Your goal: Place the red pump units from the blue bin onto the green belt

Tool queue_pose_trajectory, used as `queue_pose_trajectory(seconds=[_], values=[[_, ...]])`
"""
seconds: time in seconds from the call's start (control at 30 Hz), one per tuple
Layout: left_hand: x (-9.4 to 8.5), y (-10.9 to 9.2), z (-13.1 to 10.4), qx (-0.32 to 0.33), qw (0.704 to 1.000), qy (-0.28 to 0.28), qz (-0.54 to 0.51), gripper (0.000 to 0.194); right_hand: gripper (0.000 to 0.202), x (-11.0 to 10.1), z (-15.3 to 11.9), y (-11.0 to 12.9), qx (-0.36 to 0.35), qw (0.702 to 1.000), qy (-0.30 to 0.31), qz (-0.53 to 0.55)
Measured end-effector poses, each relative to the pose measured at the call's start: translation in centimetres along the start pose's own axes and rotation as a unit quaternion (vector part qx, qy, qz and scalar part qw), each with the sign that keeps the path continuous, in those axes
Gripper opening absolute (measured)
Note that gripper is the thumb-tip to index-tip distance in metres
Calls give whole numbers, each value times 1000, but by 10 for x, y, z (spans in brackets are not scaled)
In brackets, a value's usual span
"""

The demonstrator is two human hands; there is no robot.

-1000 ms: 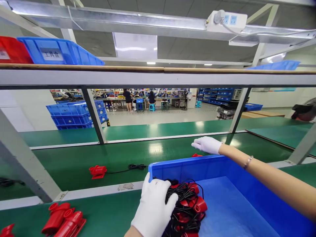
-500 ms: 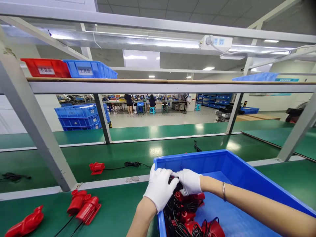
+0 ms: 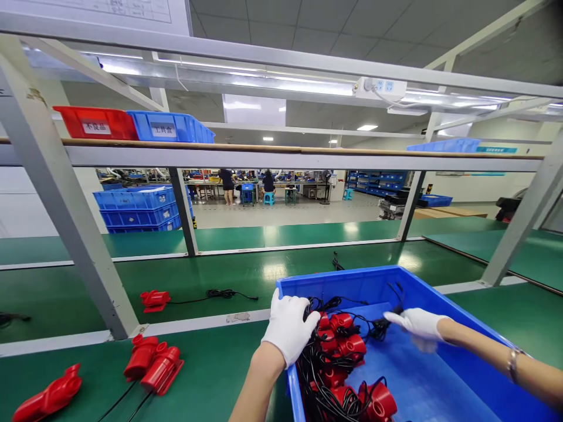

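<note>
A large blue plastic crate (image 3: pixel 448 296) sits on the green bench in front of me. Along its left side lie several red pump-like plastic housings (image 3: pixel 352 347) with tangled black cables (image 3: pixel 323 398). My left hand (image 3: pixel 290 328), in a white glove, grips the crate's left rim near the far corner, its thumb over the inside. In the crate's right half, my gloved right hand (image 3: pixel 417 327) is slightly blurred, with a finger stretched toward a bundled black cable (image 3: pixel 379 329). It appears to hold nothing.
Two red housings (image 3: pixel 162 369) with cables and another red part (image 3: pixel 48 394) lie left on the bench. Beyond the white strip is one more red housing (image 3: pixel 155 300). Metal posts (image 3: pixel 88 252) carry a shelf with red (image 3: pixel 97 123) and blue bins (image 3: pixel 171 126). People work far back.
My right hand has moved right, away from my left hand and the red housings. A black cable bundle now lies farther right in the crate. My left hand stays at the rim.
</note>
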State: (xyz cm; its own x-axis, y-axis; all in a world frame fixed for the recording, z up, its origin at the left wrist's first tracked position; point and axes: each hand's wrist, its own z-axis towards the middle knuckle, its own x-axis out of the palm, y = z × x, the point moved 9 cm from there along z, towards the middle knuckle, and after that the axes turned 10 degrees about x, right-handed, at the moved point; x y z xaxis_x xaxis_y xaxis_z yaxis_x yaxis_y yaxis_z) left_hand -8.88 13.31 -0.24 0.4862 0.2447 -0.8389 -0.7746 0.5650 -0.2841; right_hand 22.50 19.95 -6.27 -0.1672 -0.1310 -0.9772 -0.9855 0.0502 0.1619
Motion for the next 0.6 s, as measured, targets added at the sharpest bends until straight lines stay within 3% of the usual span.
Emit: queue_pose_trajectory(seconds=[0.07, 0.13, 0.23, 0.3, 0.4, 0.5, 0.6], values=[[0, 0, 0, -2, 1000, 1, -2, 31, 41, -4, -7, -4, -8, 999, -12, -39], [1, 1, 0, -2, 1000, 2, -2, 31, 36, -5, -13, 19, -59, 996, -22, -57], [1, 2, -1, -3, 1000, -2, -1, 32, 64, 6, -21, 95, -197, 979, -15, -42], [1, 2, -1, 1, 1000, -4, -1, 32, 87, 21, -30, 155, -303, 951, -15, -52], [0, 1, -1, 7, 1000, -5, -1, 30, 90, 47, -39, 220, -415, 902, -32, -119], [0, 2, -2, 7, 1000, -4, -4, 30, 60, 59, -31, 241, -431, 888, -42, -155], [-1, 4, -2, 11, 1000, -9, -17, 34, 34, 47, -21, 220, -400, 899, -62, -165]])
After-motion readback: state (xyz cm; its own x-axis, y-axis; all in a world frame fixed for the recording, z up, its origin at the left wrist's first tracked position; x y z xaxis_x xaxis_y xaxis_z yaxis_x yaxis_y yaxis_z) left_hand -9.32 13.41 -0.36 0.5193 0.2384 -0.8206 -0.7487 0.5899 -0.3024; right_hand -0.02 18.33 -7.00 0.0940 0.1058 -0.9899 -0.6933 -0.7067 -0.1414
